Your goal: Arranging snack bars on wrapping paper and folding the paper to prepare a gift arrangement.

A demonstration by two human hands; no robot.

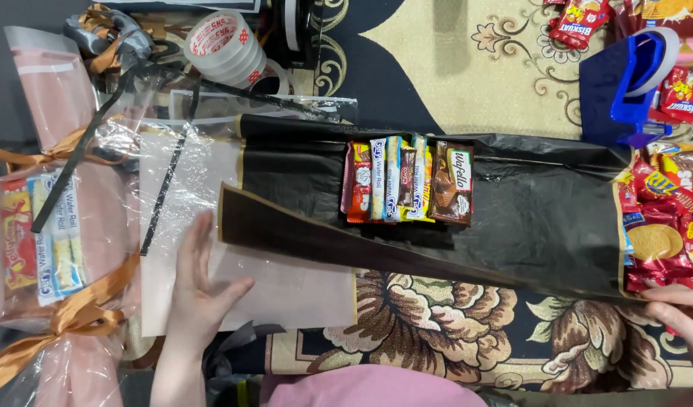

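Head view: left hand (199,290) lies flat, fingers spread, on a pale pink sheet (286,290) beside the lifted near edge of a black wrapping sheet (542,218). Right hand (682,313) at frame edge pinches that sheet's far corner. Row of snack packets (406,181) rests mid-sheet. Tape rolls (229,45) lie beyond; ribboned pink bundle (52,249) sits left.

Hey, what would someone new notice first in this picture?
A row of colourful snack packets lies mid-frame on a long black wrapping sheet. The left hand rests flat on a pale translucent sheet, while the right hand touches the black sheet's far right end. A ribbon-tied pink gift pack sits left.
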